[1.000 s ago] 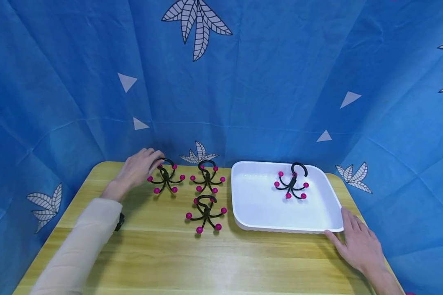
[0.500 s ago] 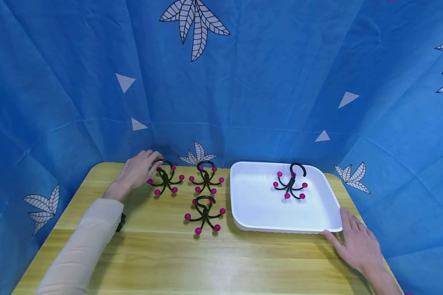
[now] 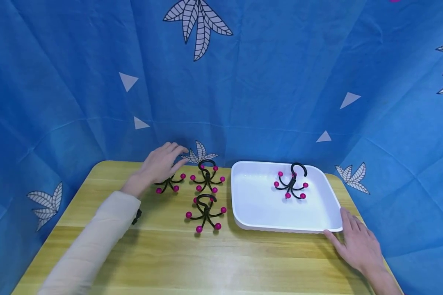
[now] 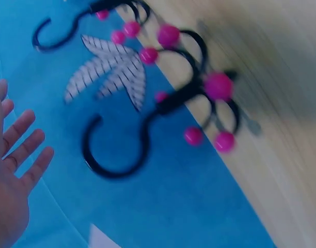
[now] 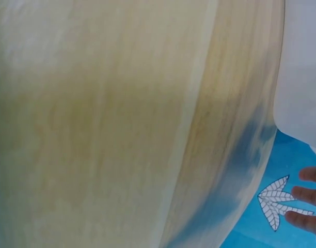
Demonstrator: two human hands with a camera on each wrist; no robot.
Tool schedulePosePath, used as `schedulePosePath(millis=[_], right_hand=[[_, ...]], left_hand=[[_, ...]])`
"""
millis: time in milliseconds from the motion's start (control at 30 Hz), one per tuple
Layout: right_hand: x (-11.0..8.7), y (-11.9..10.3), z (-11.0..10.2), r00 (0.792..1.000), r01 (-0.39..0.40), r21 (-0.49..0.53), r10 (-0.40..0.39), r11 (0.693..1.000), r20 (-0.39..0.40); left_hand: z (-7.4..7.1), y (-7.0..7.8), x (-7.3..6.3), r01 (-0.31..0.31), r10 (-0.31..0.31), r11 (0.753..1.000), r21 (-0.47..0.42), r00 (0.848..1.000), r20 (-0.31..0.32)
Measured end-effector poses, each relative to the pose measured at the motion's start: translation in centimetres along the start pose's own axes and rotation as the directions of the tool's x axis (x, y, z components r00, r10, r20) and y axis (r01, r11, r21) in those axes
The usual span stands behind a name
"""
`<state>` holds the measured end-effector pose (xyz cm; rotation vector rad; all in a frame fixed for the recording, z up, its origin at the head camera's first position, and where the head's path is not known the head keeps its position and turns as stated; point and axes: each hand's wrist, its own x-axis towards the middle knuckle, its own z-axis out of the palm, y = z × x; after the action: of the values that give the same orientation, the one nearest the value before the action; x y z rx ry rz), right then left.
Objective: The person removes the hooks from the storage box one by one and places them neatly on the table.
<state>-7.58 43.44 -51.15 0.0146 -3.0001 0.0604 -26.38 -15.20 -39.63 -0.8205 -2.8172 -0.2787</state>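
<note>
My left hand (image 3: 162,164) hovers at the back left with its fingers spread, holding nothing. It partly hides a black claw-shaped hanging hook (image 3: 167,182) with pink ball tips. Just right of it stands a second such hook (image 3: 207,177), and a third hook (image 3: 205,213) sits nearer the front. In the left wrist view, the hand (image 4: 16,165) is apart from a blurred hook (image 4: 181,98). My right hand (image 3: 361,243) rests its straight fingers and thumb at the front right corner of a white tray (image 3: 258,226). One more hook (image 3: 291,183) stands inside the tray.
A light wooden table (image 3: 221,262) bears everything. A blue curtain (image 3: 266,94) with leaf prints hangs close behind and along both sides of it. The right wrist view shows mostly bare tabletop (image 5: 122,129) beside the tray.
My left hand has come away from the leftmost hook's curved top, which it touched before, and moved right toward the hook beside it. The right hand has stayed at the tray corner.
</note>
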Motion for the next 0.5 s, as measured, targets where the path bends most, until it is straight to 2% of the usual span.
schedulePosePath(millis=[233, 500], right_hand=[[0.0, -0.2, 0.1, 1.000, 0.007, 0.006, -0.007, 1.000, 0.005], [0.0, -0.1, 0.0, 1.000, 0.002, -0.001, -0.002, 1.000, 0.010]], left_hand=[[0.2, 4.2, 2.0, -0.098, 0.098, 0.995, 0.006, 0.995, 0.010], [0.6, 8.7, 4.0, -0.217, 0.216, 0.976, -0.018, 0.976, -0.040]])
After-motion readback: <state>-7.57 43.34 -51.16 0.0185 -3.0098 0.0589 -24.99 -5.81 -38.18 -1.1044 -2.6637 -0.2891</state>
